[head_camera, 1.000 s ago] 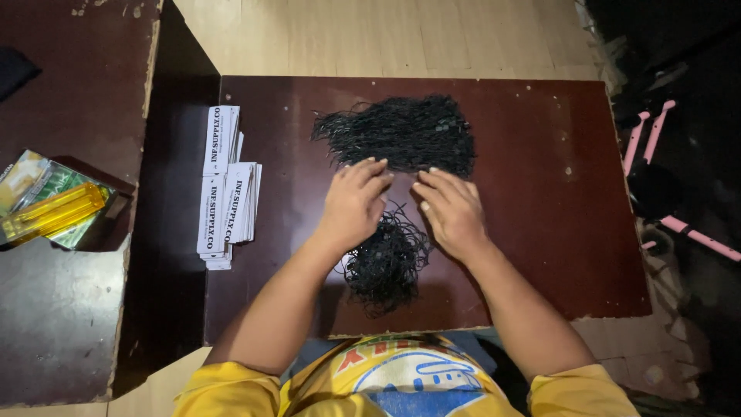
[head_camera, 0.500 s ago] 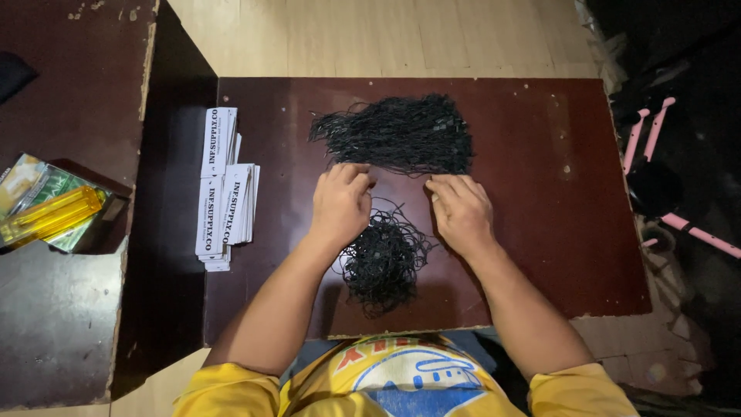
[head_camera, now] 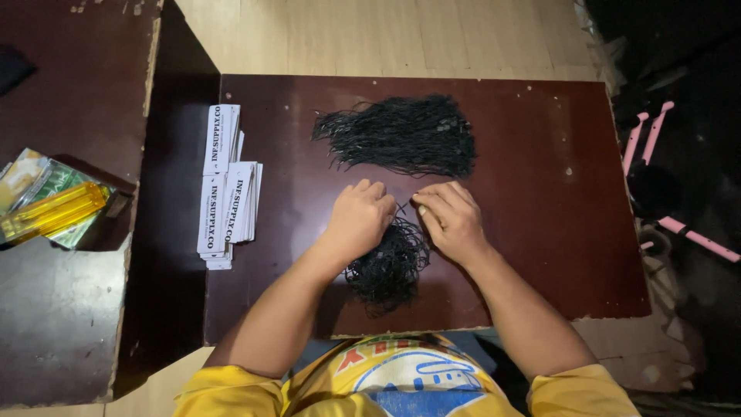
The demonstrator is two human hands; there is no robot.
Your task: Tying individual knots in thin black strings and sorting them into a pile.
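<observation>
Head cam: your left hand (head_camera: 361,218) and right hand (head_camera: 451,220) sit knuckles-up, fingers curled, on the near tangled clump of thin black cords (head_camera: 388,266), pinching strands at its top edge. Clump's long axis runs toward you. Second, bigger black cord bundle (head_camera: 401,135) lies crosswise just beyond, on the dark red-brown wooden table (head_camera: 556,232).

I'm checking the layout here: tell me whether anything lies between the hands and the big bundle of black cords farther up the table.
Nothing visible does. The left hand and right hand rest at the small tangle of black cords. Between them and the large bundle of black cords is only a bare strip of dark table.
</observation>
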